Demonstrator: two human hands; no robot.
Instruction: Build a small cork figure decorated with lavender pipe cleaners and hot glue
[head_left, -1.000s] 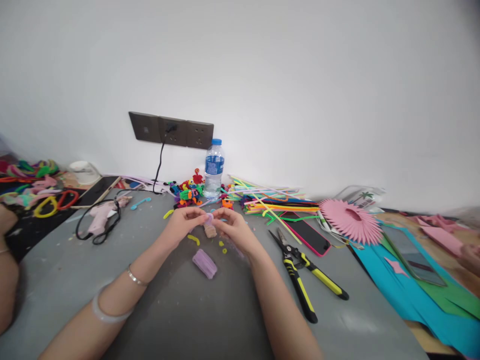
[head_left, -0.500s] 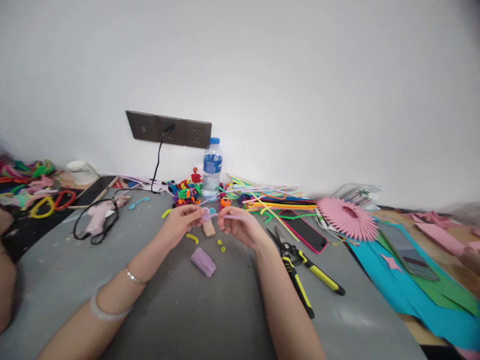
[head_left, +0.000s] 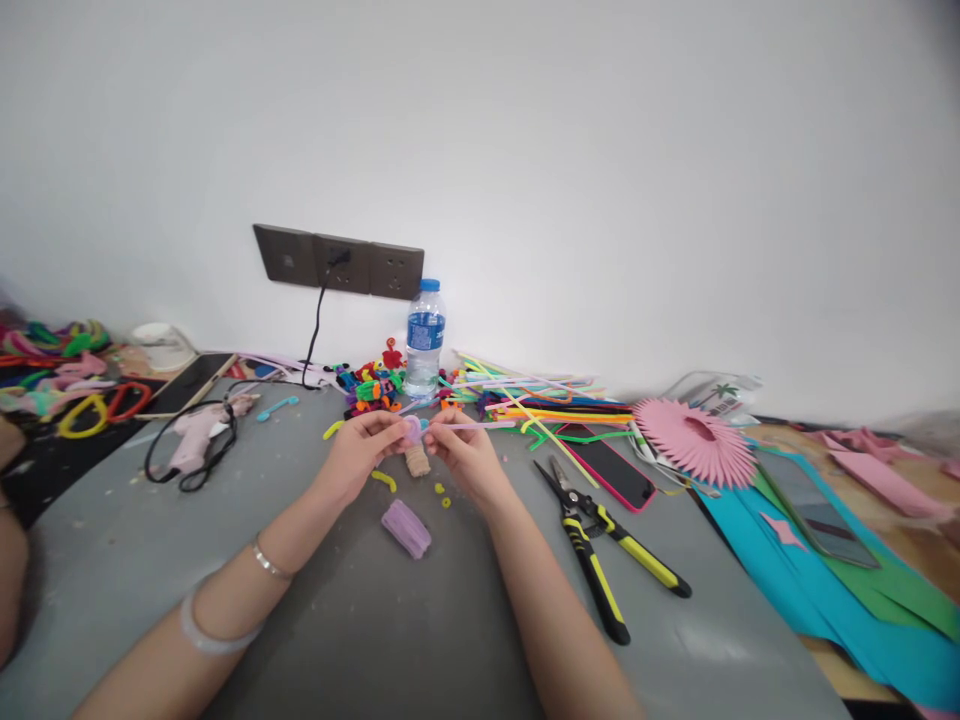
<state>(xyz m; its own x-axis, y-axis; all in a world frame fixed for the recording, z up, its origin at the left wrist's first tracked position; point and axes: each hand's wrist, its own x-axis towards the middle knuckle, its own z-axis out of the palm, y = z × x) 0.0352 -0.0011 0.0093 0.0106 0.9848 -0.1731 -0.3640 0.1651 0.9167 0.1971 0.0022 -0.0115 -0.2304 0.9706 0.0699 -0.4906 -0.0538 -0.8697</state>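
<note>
Between the thumb and fingers of my left hand [head_left: 365, 450] is the coiled end of a lilac pipe cleaner [head_left: 480, 426]. My right hand [head_left: 463, 452] pinches the same pipe cleaner close to the coil, and its straight tail sticks out to the right. A small blue piece shows beside the coil, partly covered by my fingertips. Just below, a tan ribbed piece [head_left: 417, 461] shows between my hands. Nearer me on the grey table lie a lilac ribbed bundle [head_left: 406, 529], a yellow curved piece [head_left: 384, 481] and small yellow bits [head_left: 445, 502].
Pliers-like cutters [head_left: 600, 535] lie open right of my right arm, beside a pink-edged phone [head_left: 609, 468]. A water bottle [head_left: 425, 340] stands by the wall among colourful pipe cleaners [head_left: 555, 395]. A pink glue gun [head_left: 193, 438] with a black cord lies left. Another person's arm shows at far left.
My right hand has moved left, closer to my left hand, and closed on the pipe cleaner near the coil. The tail now points straighter to the right. My left hand has hardly moved.
</note>
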